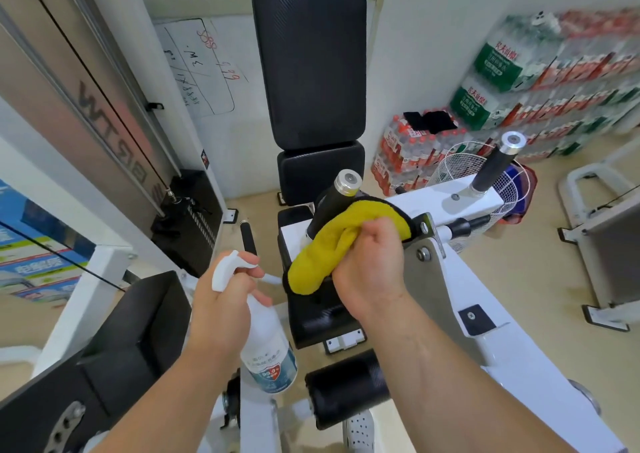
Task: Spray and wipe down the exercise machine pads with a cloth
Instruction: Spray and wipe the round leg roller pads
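My right hand [372, 265] grips a folded yellow cloth [332, 244] and presses it against a black pad on the machine's arm, just below a black handle with a silver cap [341, 192]. My left hand [221, 300] holds a white spray bottle [268, 352] by its trigger head, with the nozzle pointed toward the cloth. A tall black back pad [310, 61] stands upright behind, with a smaller black pad [320, 172] under it. The black seat pad [318, 317] lies below the cloth. A black roller pad [346, 386] sits lower in front.
The white machine frame [512, 348] runs down the right side, carrying a second handle [495, 168]. A weight stack [194, 217] and cable stand at the left. Shrink-wrapped water bottle packs [540, 106] and a white wire basket [460, 165] are at the right. A whiteboard [201, 68] leans on the back wall.
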